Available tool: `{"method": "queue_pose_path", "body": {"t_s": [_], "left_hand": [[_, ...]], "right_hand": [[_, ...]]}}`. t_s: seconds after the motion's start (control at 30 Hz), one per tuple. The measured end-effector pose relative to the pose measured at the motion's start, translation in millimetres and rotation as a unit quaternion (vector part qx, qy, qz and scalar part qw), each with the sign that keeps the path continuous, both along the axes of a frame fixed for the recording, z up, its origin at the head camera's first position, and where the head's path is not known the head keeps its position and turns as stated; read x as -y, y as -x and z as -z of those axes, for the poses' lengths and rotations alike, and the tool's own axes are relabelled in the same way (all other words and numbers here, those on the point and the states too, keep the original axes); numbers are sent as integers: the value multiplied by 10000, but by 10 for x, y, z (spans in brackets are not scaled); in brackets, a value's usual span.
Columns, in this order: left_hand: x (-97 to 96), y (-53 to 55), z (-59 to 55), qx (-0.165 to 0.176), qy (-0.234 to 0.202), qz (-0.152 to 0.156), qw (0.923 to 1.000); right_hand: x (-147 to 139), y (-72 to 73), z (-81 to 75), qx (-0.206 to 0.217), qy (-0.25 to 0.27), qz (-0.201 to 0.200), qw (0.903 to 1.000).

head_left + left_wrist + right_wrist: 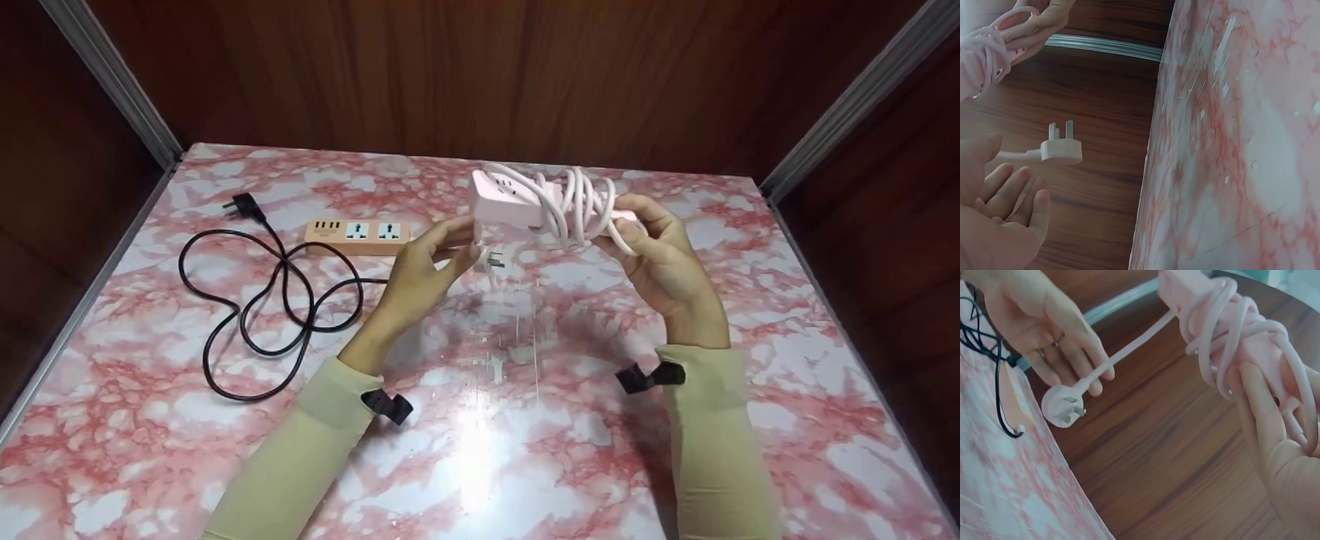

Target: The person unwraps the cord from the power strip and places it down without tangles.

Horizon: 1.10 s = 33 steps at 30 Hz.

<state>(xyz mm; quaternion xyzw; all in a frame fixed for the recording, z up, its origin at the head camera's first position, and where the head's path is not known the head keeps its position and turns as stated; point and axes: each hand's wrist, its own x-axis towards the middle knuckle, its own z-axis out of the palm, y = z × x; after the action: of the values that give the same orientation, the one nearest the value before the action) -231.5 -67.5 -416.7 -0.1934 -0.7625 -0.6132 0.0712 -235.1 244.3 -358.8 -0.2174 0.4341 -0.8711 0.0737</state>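
Observation:
My right hand (pixel 664 251) grips one end of a pink power strip (pixel 502 202) and holds it up above the table. The strip's pale pink cord (pixel 577 206) is wound several times around its body. From the strip's other end, a loose length of cord (pixel 1131 346) runs down to a white three-pin plug (pixel 1061 152), which hangs free. Beside that cord is my left hand (pixel 427 270), its fingers fairly straight and the fingertips close to the cord just above the plug. Whether they touch it is hard to tell.
An orange power strip (pixel 341 238) with two white sockets lies on the table behind my left hand. Its black cord (pixel 311 315) spreads in loose loops at the left, ending in a black plug (pixel 244 205). Dark wood panels (pixel 480 82) enclose the red-and-white marbled table (pixel 562 450).

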Motion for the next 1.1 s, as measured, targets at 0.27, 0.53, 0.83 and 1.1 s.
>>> {"method": "queue_pose_path", "body": {"t_s": [0.27, 0.53, 0.83, 1.1], "left_hand": [[-38, -1, 22, 117, -118, -61, 9998], [-48, 4, 12, 193, -200, -271, 9992], [-41, -13, -5, 369, -95, -475, 9981], [-4, -25, -36, 365, -53, -388, 9986]], "right_hand": [[77, 22, 10, 555, -36, 291, 9980], [93, 34, -10, 910, 217, 421, 9947], [60, 65, 2, 1031, 175, 581, 9928], [-17, 82, 18, 925, 104, 373, 9950]]}}
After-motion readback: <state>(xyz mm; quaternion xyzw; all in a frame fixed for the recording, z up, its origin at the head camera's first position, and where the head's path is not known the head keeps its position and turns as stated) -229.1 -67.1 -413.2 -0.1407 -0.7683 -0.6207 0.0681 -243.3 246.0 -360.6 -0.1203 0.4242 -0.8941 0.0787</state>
